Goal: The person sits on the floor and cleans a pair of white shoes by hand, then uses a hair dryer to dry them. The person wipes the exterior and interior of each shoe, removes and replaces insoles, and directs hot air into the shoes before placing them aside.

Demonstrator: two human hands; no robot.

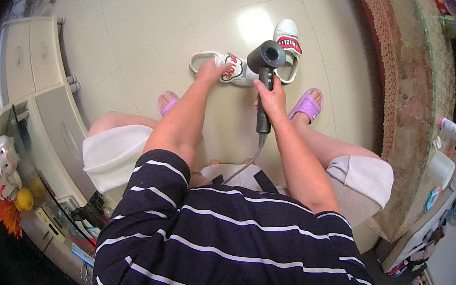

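Note:
A dark grey hair dryer [264, 100] is gripped by its handle in my right hand [274, 98], with its round head over the toe end of a white shoe [244, 74]. This shoe points right and bears red lettering on a patch. My left hand [212, 72] holds it near the opening, thumb on the upper; the fingers beneath are partly hidden. Just beyond the dryer, a second white shoe [287, 31] with a red patch rests on the floor, toe away from me. Part of it is hidden behind the dryer head.
The dryer's cord [246, 165] runs back to my lap. My feet, in purple sandals [307, 105], stand on the glossy tiled floor [162, 16]. Pale drawers and cabinets [63, 111] line the left. A long surface with a lace-edged cover [410, 100] runs along the right.

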